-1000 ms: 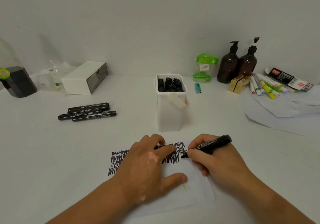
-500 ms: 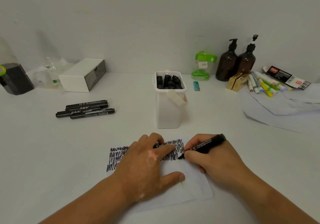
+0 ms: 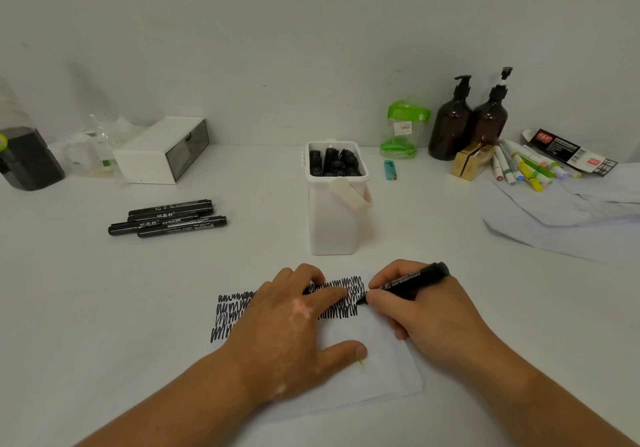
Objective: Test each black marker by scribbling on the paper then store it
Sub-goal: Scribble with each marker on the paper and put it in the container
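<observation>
My right hand [image 3: 426, 311] grips a black marker [image 3: 414, 280] like a pen, its tip touching the right end of a band of black scribbles on the white paper [image 3: 381, 353]. My left hand [image 3: 291, 325] lies flat on the paper with fingers spread, pressing it down and covering the middle of the scribbles. A white container [image 3: 334, 218] stands just behind the paper, filled with black markers standing upright. Several more black markers [image 3: 169, 218] lie side by side on the table at the left.
Along the back wall: a white drawer box [image 3: 162, 149], a dark jar [image 3: 24, 159], a green clear container [image 3: 403, 128], two brown pump bottles [image 3: 467, 117], a blue lighter [image 3: 390, 169]. Coloured markers [image 3: 526, 169] and loose papers [image 3: 561, 211] lie at right.
The marker tip has shifted slightly left and back along the scribble's right end. My left hand has stayed flat on the paper. The view drifted a little.
</observation>
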